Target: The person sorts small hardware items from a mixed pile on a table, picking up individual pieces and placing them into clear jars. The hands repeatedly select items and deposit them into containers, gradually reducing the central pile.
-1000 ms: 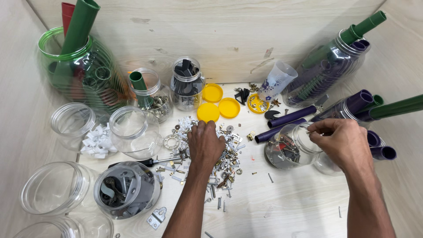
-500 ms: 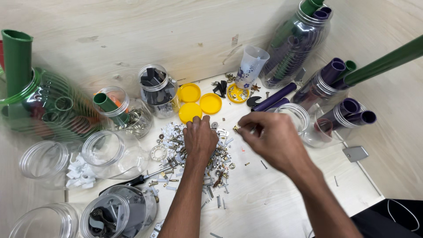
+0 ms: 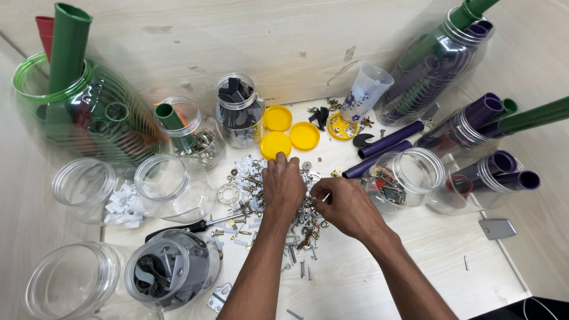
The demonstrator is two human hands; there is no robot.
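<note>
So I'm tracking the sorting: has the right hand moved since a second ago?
Yes. The right hand has left the open jar and now meets the hardware pile.

Left hand (image 3: 283, 185) lies flat over the pile of small hardware (image 3: 296, 228), hiding the pieces under its palm. Right hand (image 3: 345, 205) has its fingertips curled into the pile; whether they pinch a piece can't be told. Single screws and nuts too small to sort by kind. Both forearms cut off by bottom edge. Empty clear jar (image 3: 71, 287) at lower left cropped by bottom edge. Green ribbed jar (image 3: 89, 118) blurred. Green tube (image 3: 536, 115) runs off right edge. Black cable (image 3: 536, 308) at bottom right corner only partly in view.
</note>
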